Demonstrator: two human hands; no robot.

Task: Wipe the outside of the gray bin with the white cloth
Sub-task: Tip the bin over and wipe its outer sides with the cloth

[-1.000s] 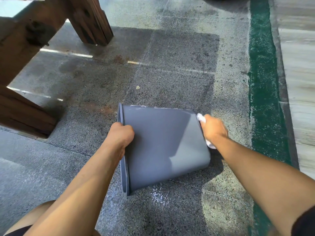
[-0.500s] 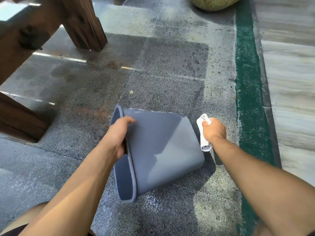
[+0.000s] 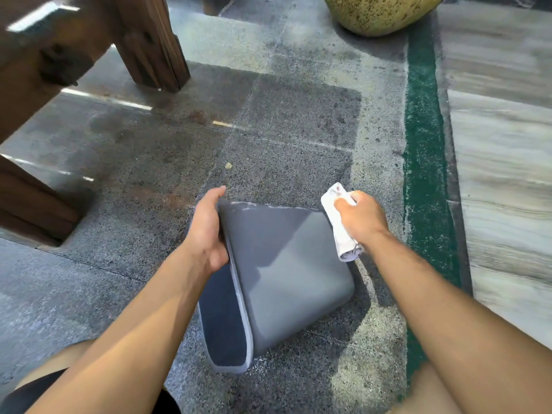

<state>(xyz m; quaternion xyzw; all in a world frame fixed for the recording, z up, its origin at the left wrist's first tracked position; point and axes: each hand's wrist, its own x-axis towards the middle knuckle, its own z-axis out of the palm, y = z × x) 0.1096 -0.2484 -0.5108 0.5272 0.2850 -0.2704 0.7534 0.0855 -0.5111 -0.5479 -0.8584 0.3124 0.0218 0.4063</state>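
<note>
The gray bin (image 3: 286, 270) lies on its side on the speckled stone floor, its open mouth turned toward the lower left and its base to the right. My left hand (image 3: 207, 231) grips the bin's rim at the upper left corner. My right hand (image 3: 363, 218) is closed around the rolled white cloth (image 3: 340, 231), which rests against the bin's upper right edge near the base. Part of the cloth sticks out above and below my fist.
A dark wooden frame with a post (image 3: 149, 43) stands at the upper left. A large yellowish speckled pot (image 3: 379, 13) sits at the top. A green painted strip (image 3: 424, 162) runs along the right, with pale stone slabs (image 3: 501, 174) beyond it.
The bin has rolled so its mouth faces me more. My left hand shifted up along the rim to its far corner. My right hand with the cloth rose to the bin's upper right edge.
</note>
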